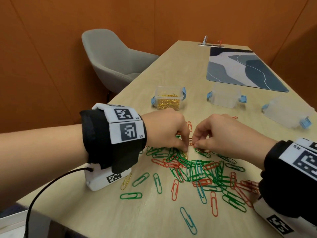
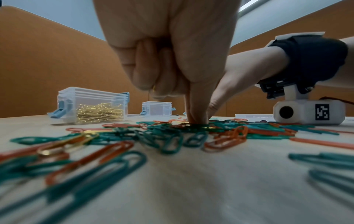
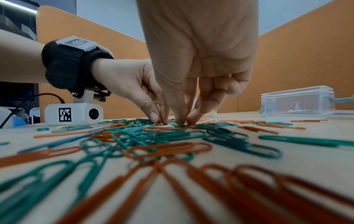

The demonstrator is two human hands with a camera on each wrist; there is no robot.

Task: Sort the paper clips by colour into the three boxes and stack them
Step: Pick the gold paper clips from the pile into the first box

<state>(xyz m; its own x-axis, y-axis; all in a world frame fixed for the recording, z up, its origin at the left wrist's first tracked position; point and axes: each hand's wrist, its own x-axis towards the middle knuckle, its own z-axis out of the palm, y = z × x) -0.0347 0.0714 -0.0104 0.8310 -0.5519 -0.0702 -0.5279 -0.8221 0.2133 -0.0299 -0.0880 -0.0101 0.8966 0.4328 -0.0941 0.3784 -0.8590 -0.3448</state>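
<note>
fingers: left hand (image 1: 164, 129) and right hand (image 1: 221, 133) pinch clips at pile's (image 1: 197, 167) far edge | done: gold box (image 1: 168, 98) filled, far left | left: green, red, two clear boxes (image 1: 224, 97), stacking

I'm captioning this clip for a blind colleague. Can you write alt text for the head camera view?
Both hands, left hand and right hand, meet fingertip to fingertip over a pile of green, red and blue paper clips on a wooden table. Beyond stand three clear boxes: one holds gold clips; the other two look empty.
</note>
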